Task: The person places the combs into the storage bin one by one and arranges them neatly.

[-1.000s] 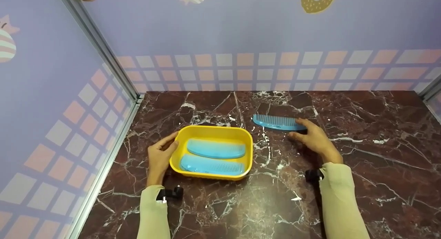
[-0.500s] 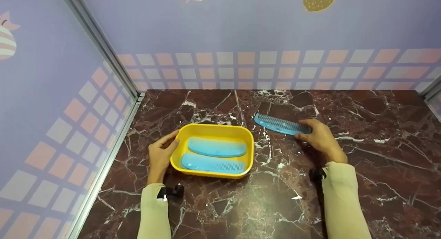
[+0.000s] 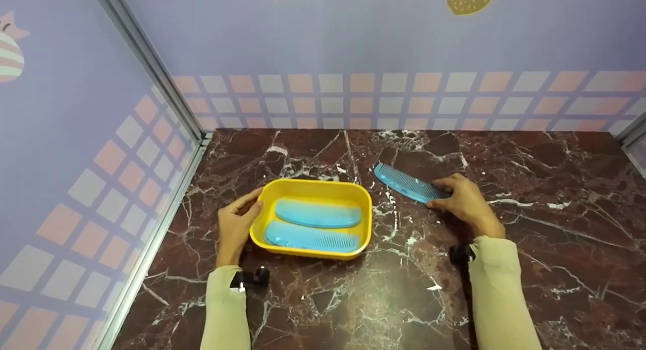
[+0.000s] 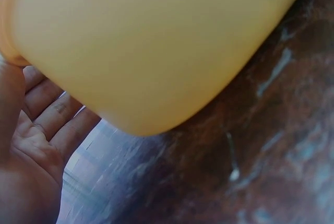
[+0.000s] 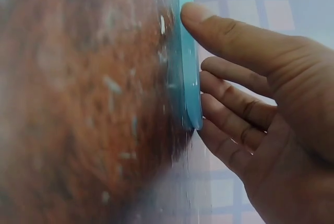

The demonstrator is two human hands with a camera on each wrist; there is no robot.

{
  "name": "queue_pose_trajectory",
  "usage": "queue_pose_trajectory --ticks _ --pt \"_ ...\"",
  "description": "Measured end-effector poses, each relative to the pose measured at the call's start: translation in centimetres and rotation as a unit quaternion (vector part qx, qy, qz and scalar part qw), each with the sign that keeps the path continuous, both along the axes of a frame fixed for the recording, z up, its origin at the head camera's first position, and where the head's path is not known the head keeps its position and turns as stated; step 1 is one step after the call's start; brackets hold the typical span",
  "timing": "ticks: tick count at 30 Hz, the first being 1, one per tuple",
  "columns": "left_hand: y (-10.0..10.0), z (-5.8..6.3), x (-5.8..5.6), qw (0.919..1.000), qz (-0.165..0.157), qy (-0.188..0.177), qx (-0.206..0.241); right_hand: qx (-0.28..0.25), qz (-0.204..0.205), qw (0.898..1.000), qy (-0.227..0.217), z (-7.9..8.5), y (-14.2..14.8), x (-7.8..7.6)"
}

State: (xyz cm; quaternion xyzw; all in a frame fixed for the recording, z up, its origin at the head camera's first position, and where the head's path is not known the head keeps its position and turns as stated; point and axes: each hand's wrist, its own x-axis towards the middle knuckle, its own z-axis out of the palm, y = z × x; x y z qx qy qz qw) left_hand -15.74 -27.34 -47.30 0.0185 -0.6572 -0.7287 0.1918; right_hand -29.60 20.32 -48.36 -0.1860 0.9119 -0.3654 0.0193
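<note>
A yellow plastic tub (image 3: 313, 255) stands on the table, left of centre in the head view. Two blue combs lie in it side by side, a farther comb (image 3: 317, 215) and a nearer comb (image 3: 310, 237). My left hand (image 3: 237, 226) holds the tub's left end, thumb at the rim; in the left wrist view the fingers (image 4: 57, 112) reach behind the wall. Right of the tub a third blue comb (image 3: 404, 183) lies slanted at the tabletop, teeth facing away. My right hand (image 3: 467, 201) pinches its right end, thumb (image 5: 229, 33) along the spine edge and fingers across at the teeth side.
The tabletop (image 3: 393, 299) is dark red marble with white veins. A lilac patterned wall (image 3: 323, 52) rises behind it, and another wall (image 3: 60, 153) with a metal edge strip borders the left side.
The comb in my right hand has turned clockwise, its right end coming nearer to me and its left end shifting slightly away and rightward. The left hand and tub stay in place.
</note>
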Motion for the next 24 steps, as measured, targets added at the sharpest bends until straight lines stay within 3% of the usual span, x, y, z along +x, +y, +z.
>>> queue_pose_trajectory --ticks 13,24 --pt "-0.1 -0.2 0.0 0.9999 0.002 0.011 -0.006 0.043 -0.010 0.999 0.008 0.1 -0.4 0.3" --pt "0.1 -0.2 0.0 0.9999 0.004 0.010 -0.001 0.035 0.002 0.999 -0.011 1.0 0.4 0.7"
